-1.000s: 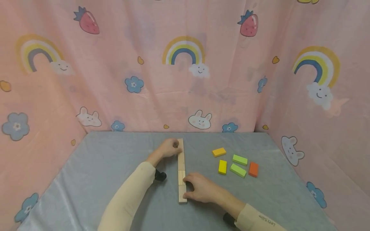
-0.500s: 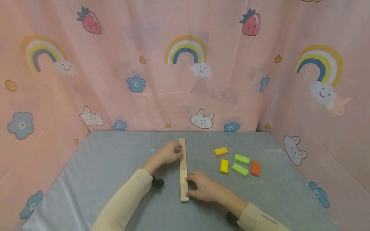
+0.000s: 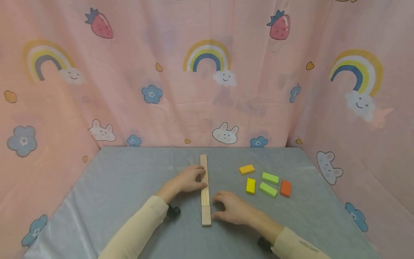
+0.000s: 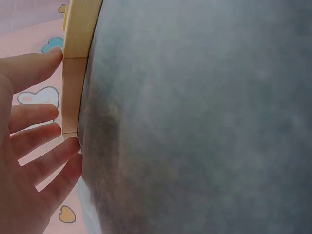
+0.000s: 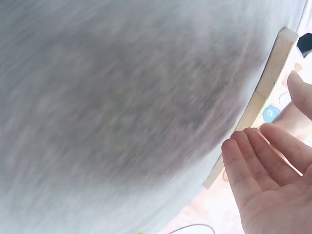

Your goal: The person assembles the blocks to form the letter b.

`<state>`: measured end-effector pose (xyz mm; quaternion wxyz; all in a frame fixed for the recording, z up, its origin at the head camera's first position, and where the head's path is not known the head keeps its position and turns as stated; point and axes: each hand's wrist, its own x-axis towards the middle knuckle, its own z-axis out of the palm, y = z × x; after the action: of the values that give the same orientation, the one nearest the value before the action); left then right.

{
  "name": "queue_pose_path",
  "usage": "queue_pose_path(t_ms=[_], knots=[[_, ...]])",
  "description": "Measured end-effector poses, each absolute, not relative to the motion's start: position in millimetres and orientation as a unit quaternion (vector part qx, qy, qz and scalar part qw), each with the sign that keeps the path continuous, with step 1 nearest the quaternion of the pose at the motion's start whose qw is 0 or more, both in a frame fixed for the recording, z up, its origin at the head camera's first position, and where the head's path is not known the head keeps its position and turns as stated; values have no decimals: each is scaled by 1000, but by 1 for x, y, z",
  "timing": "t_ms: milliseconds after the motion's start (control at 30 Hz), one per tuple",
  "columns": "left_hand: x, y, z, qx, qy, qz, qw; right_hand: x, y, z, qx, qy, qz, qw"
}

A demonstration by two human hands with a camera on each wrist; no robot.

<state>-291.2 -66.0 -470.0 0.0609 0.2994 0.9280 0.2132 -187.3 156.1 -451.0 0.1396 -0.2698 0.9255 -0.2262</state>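
Plain wooden blocks (image 3: pixel 206 215) lie end to end in a straight row running away from me. At the far half of the row is my left hand (image 3: pixel 190 179), its thumb and fingertips at the left side of the blocks. In the left wrist view, the fingers (image 4: pixel 36 146) are spread along the side of a wooden block (image 4: pixel 74 92), lightly bent. My right hand (image 3: pixel 235 208) stands just right of the near end, a small gap from the row. Its fingers (image 5: pixel 261 165) are relaxed in the right wrist view, with nothing in them.
To the right lie loose coloured blocks: an orange one (image 3: pixel 247 169), a yellow one (image 3: pixel 250 186), a light green one (image 3: pixel 270 178), another green one (image 3: pixel 268 190) and a red one (image 3: pixel 285 189). A pink printed curtain (image 3: pixel 174 118) stands behind the grey tablecloth (image 3: pixel 129 169).
My left hand has slid nearer along the row, from its far end toward the middle. The right hand has drawn off the near blocks to the right.
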Motion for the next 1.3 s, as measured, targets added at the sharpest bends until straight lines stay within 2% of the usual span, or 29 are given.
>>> queue_pose_path(t_ms=[400, 767, 967, 1300], knots=[[-285, -65, -465, 307, 932, 185, 63, -187, 185, -439, -236, 936, -242, 102], [-287, -65, -468, 316, 934, 159, 57, -199, 219, -430, -230, 949, -211, 28], [-286, -65, -466, 315, 932, 171, 54, -209, 235, -424, -194, 954, -225, 31], [-286, -65, -469, 316, 932, 170, 48, -228, 253, -431, -197, 956, -218, 13]])
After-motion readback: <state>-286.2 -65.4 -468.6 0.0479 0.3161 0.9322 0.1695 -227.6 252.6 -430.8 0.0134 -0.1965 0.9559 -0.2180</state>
